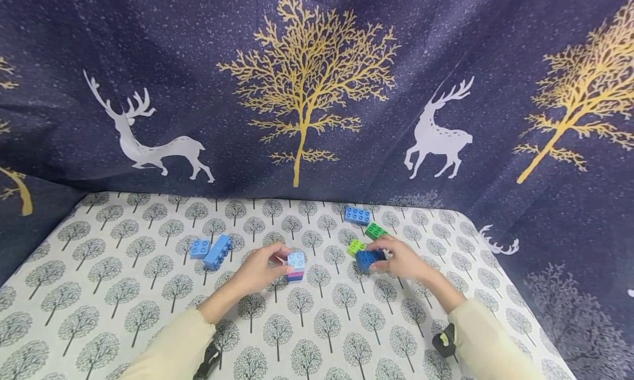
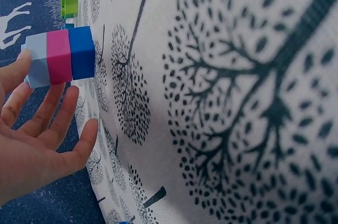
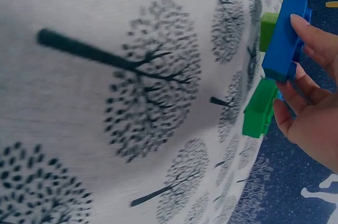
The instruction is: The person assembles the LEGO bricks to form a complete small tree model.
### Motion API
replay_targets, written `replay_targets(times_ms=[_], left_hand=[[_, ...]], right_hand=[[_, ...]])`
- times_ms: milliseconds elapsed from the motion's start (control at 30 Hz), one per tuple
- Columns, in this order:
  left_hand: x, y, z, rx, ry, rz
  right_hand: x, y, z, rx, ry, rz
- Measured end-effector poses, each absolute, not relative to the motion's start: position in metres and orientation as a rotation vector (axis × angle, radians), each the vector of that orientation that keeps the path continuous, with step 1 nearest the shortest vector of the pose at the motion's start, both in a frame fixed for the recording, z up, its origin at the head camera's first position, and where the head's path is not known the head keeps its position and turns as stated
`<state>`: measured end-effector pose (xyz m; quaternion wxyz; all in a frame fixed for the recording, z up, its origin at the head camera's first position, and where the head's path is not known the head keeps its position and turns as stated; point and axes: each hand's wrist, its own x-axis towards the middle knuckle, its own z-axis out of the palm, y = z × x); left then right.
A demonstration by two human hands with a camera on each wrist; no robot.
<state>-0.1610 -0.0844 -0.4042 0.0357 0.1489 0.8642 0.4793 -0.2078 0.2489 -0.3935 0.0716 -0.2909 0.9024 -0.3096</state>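
Near the middle of the table, a small stack of toy building bricks (image 1: 295,267) stands upright, light blue over pink over dark blue. My left hand (image 1: 262,269) pinches its light blue top brick (image 2: 38,60) between thumb and finger; the other fingers spread loosely beside it. To the right, my right hand (image 1: 403,259) grips a long dark blue brick (image 3: 285,39) by thumb and fingers. That brick looks raised off the cloth and tilted in the right wrist view. Just behind it are a lime green brick (image 1: 354,247) and a green brick (image 1: 376,231), partly hidden by the hand and brick.
A blue brick (image 1: 358,215) lies near the table's back edge. On the left, a small blue brick (image 1: 200,249) sits against a longer blue brick (image 1: 218,252) resting on its side. The tree-print cloth (image 1: 148,292) meets a dark blue hanging (image 1: 317,93) behind.
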Motion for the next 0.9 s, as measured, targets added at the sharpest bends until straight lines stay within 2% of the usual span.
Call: replay_targets(times_ms=[367, 900], left_hand=[[-0.16, -0.083, -0.403, 0.401, 2.658, 1.468], [-0.161, -0.083, -0.402, 0.425, 2.667, 1.452]], right_hand=[[-0.212, 0.226, -0.377, -0.911, 2.667, -0.988], [-0.207, 0.17, -0.362, -1.175, 2.576, -0.965]])
